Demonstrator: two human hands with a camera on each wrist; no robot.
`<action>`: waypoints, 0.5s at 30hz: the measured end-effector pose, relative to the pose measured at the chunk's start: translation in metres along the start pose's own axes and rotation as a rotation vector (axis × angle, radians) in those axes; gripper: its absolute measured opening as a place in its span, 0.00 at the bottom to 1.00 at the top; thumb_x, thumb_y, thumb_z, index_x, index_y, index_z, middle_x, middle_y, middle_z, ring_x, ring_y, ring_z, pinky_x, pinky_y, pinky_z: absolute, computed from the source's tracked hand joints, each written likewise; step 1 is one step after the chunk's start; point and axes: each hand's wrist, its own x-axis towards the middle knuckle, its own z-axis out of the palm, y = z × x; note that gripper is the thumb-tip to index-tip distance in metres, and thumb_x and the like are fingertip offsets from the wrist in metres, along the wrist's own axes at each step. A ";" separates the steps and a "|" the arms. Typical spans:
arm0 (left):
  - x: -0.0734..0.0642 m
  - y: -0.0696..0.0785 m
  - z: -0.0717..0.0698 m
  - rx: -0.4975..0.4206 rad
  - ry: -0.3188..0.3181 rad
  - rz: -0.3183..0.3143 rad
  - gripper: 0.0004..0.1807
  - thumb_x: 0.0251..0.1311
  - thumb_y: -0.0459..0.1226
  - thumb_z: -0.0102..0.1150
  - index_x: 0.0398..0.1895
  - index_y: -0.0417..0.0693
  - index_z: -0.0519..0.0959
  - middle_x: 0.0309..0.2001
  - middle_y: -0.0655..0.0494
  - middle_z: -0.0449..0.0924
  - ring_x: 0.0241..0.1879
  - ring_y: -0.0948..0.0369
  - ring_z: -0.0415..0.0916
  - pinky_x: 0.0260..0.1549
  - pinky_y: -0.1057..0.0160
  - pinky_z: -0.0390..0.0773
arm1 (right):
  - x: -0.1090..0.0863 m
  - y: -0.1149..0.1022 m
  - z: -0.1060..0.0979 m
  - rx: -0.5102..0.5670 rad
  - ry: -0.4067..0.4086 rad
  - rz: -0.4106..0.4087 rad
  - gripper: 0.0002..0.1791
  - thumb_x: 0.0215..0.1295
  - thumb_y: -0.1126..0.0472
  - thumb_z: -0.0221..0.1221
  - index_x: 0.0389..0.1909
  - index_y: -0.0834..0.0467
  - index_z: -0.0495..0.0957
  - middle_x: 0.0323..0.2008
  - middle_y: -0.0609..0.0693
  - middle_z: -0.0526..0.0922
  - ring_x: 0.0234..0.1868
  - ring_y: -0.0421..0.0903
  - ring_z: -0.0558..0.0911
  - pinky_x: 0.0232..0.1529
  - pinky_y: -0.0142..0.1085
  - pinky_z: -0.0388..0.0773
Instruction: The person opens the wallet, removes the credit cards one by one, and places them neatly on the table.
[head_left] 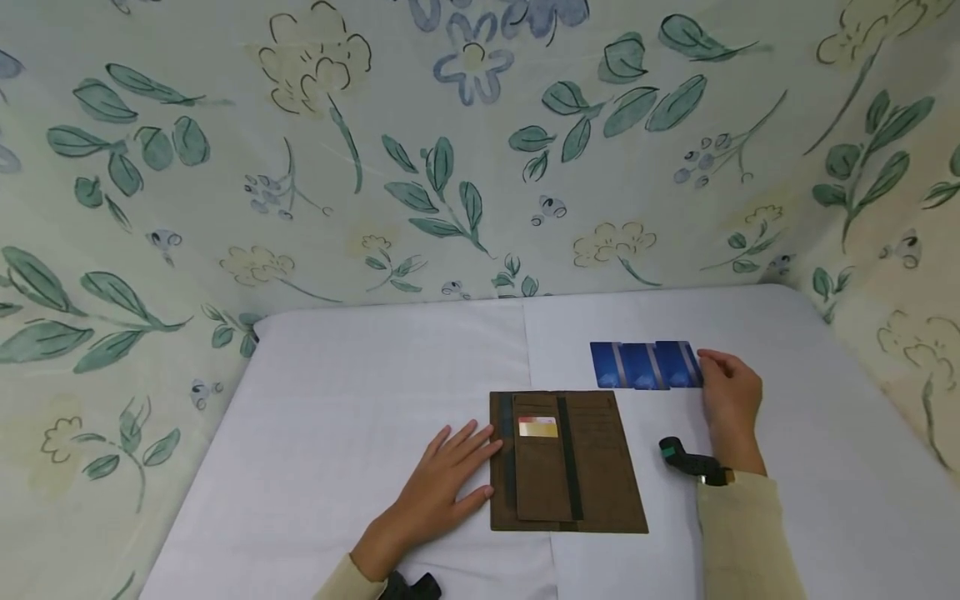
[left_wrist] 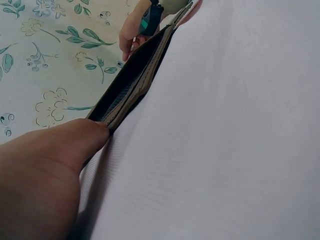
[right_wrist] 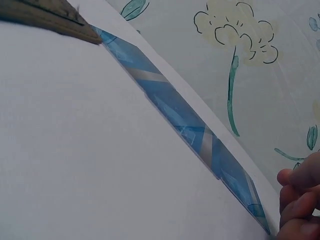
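Fingers of the left hand are straight and spread, touching the left edge of the open brown wallet, which lies on the white worktop. Beyond it, toward the right, three blue cards form a row. The right hand has curled fingers at the row's right end; whether they pinch the last card, I cannot tell.

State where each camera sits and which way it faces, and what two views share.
Head: on the person's head, facing forward and down at the brown wallet and three blue cards; left hand, right hand and both sleeves show.
Left wrist: on that wrist, facing the wallet's edge; left hand close, right hand beyond.
Right wrist: on that wrist, facing along the cards; right hand at lower right.
Shared: head and right wrist both show the cards.
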 end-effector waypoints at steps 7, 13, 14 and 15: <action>0.003 0.001 -0.003 -0.010 -0.005 -0.002 0.32 0.67 0.52 0.53 0.72 0.55 0.64 0.73 0.56 0.58 0.73 0.52 0.52 0.67 0.41 0.50 | -0.002 -0.009 -0.005 0.089 -0.031 0.016 0.21 0.71 0.43 0.48 0.58 0.45 0.77 0.55 0.46 0.73 0.48 0.42 0.71 0.38 0.26 0.72; 0.002 0.002 -0.005 -0.010 -0.003 -0.001 0.32 0.66 0.51 0.53 0.71 0.54 0.64 0.73 0.55 0.59 0.72 0.51 0.53 0.67 0.40 0.51 | -0.023 -0.034 -0.006 0.189 -0.154 -0.016 0.20 0.71 0.48 0.52 0.57 0.52 0.77 0.43 0.46 0.75 0.32 0.41 0.72 0.24 0.25 0.72; 0.001 0.003 -0.005 -0.011 -0.003 -0.001 0.32 0.66 0.51 0.54 0.71 0.54 0.64 0.73 0.55 0.59 0.72 0.51 0.53 0.67 0.40 0.50 | -0.027 -0.037 -0.005 0.173 -0.181 -0.041 0.20 0.71 0.48 0.52 0.56 0.53 0.77 0.42 0.47 0.75 0.30 0.41 0.72 0.24 0.26 0.72; 0.001 0.003 -0.005 -0.013 -0.004 -0.003 0.32 0.66 0.51 0.54 0.71 0.54 0.64 0.73 0.55 0.58 0.72 0.52 0.52 0.67 0.41 0.50 | -0.030 -0.040 -0.003 0.158 -0.213 -0.067 0.20 0.71 0.48 0.52 0.56 0.54 0.77 0.42 0.48 0.76 0.29 0.41 0.72 0.23 0.26 0.72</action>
